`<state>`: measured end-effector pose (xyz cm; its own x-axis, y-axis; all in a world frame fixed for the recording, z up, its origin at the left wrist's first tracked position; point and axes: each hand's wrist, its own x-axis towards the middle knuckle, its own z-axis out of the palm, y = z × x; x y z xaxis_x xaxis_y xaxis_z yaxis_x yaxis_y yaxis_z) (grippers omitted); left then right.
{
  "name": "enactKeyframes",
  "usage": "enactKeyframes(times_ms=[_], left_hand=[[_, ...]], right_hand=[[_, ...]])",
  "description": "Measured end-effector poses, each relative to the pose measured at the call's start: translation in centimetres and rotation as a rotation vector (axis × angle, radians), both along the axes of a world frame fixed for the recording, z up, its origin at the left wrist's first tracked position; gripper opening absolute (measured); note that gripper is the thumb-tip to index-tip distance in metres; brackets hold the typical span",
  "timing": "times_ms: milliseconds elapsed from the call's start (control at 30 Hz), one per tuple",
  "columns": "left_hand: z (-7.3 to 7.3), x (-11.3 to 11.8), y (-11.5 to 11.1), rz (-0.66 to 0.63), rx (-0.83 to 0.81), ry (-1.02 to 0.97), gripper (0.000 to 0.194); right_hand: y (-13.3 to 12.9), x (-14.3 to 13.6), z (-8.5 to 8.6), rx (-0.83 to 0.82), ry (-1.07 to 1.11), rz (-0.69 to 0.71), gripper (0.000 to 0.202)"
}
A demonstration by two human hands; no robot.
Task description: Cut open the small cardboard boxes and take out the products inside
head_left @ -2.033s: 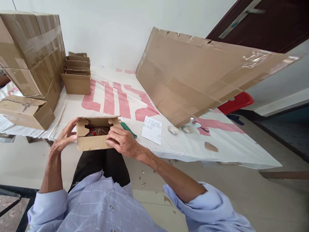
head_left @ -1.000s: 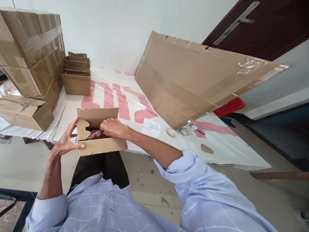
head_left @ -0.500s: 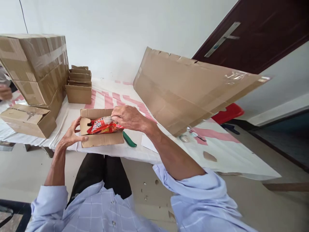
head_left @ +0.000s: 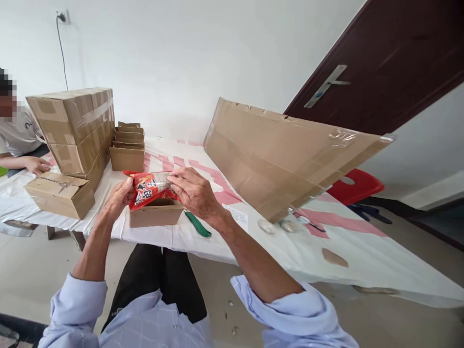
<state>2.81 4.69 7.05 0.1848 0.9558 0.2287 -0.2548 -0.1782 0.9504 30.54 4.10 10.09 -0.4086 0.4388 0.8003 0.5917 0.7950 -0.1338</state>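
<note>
Both my hands hold a red printed plastic food packet [head_left: 147,188], one at each end, just above a small cardboard box [head_left: 155,216]. My left hand [head_left: 118,197] pinches the packet's left edge. At the other end, the fingers of my right hand [head_left: 194,191] are closed on it. The box's top is open, with its dark inside partly showing under the packet. Just right of the box lies a green curved tool [head_left: 197,224], perhaps a folded knife; its blade is not visible.
Taped cartons [head_left: 78,130] are stacked at the left, a closed box [head_left: 60,193] before them and several open boxes [head_left: 126,157] beside them. A large cardboard sheet [head_left: 275,154] leans at the right. Tape rolls [head_left: 266,226] lie nearby. Another person's hand [head_left: 37,165] rests far left.
The packet has come up out of the box. My left hand has moved from the box's side to the packet. The view has shifted, bringing the other person further into sight.
</note>
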Motion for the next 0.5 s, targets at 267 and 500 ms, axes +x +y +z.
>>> enactKeyframes(times_ms=[267, 500], left_hand=[[2.0, 1.3, -0.2, 0.080, 0.061, -0.121, 0.065], [4.9, 0.5, -0.3, 0.019, 0.222, 0.056, 0.057]], right_hand=[[0.3, -0.1, -2.0, -0.528, 0.590, 0.054, 0.094], [0.5, -0.9, -0.1, -0.936, 0.846, 0.424, 0.069]])
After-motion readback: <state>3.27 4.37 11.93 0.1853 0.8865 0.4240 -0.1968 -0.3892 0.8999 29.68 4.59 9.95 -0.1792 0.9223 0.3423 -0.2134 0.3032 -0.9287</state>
